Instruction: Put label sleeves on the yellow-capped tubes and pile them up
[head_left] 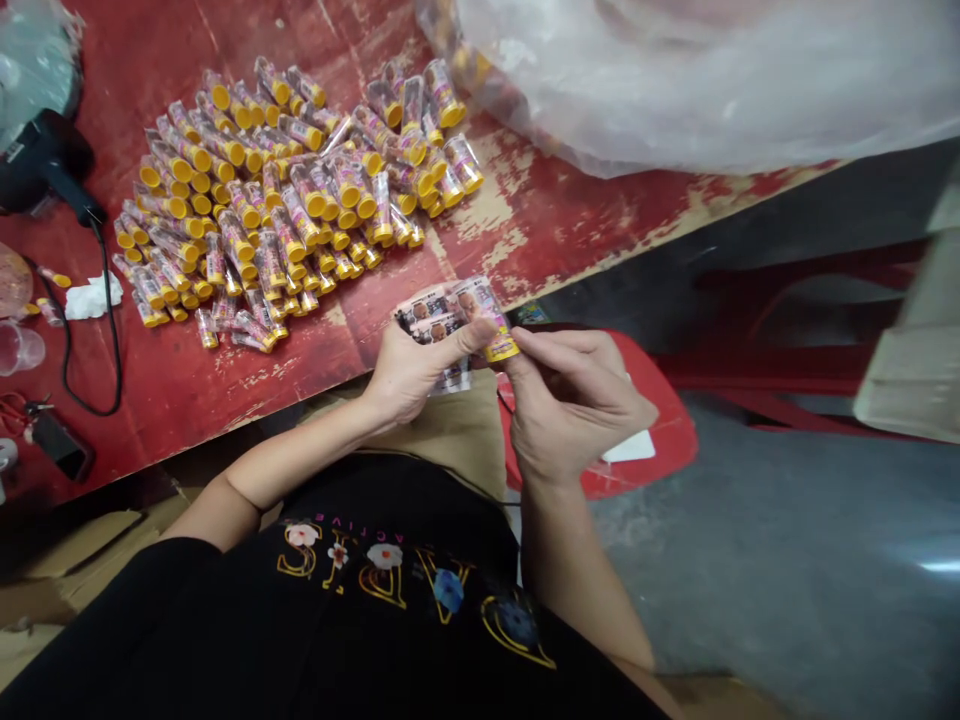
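Observation:
My left hand [412, 365] is closed around a small stack of printed labels [435, 318], with its thumb extended over them. At the stack's right side is a clear printed sleeve with a yellow end [486, 318], tilted and touched by my left thumb. My right hand [574, 395] pinches this sleeve's lower right edge between thumb and forefinger. Both hands are close together, just off the front edge of the red table [300, 365]. Many small clear tubes with yellow caps [285, 200] lie in a large pile on the table beyond my left hand.
A black heat gun [56, 165] with a cord, white tissue [94, 297], a clear cup [21, 348] and a phone-like black device [60, 447] lie at left. A large translucent bag [675, 80] covers the back right. A red stool [671, 440] stands beneath my right hand.

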